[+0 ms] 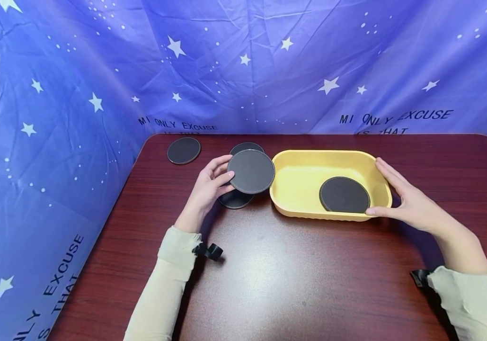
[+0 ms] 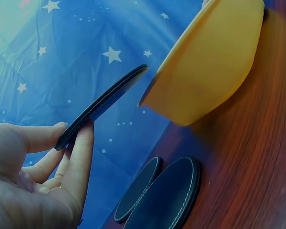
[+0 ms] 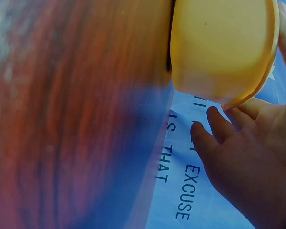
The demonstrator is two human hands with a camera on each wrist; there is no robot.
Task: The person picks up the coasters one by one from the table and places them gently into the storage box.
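My left hand [image 1: 209, 187] pinches a round black coaster [image 1: 251, 171] with pale stitching by its edge, thumb on one face and fingers on the other. In the left wrist view this coaster [image 2: 102, 107] is tilted, raised above the table next to the yellow bin [image 2: 214, 62]. My right hand [image 1: 413, 206] holds the right end of the yellow bin [image 1: 298, 184], its thumb at the near rim and its fingers at the far corner. Inside the bin, a black coaster [image 1: 344, 195] leans at the right side. In the right wrist view the hand [image 3: 252, 148] spans the bin's end.
Two more coasters, one behind [image 1: 247, 147] and one in front [image 1: 235, 200], lie partly hidden under the held one. Another coaster [image 1: 183, 150] lies at the table's back left. A blue star-printed curtain [image 1: 243, 71] hangs behind the dark red wooden table [image 1: 294, 279].
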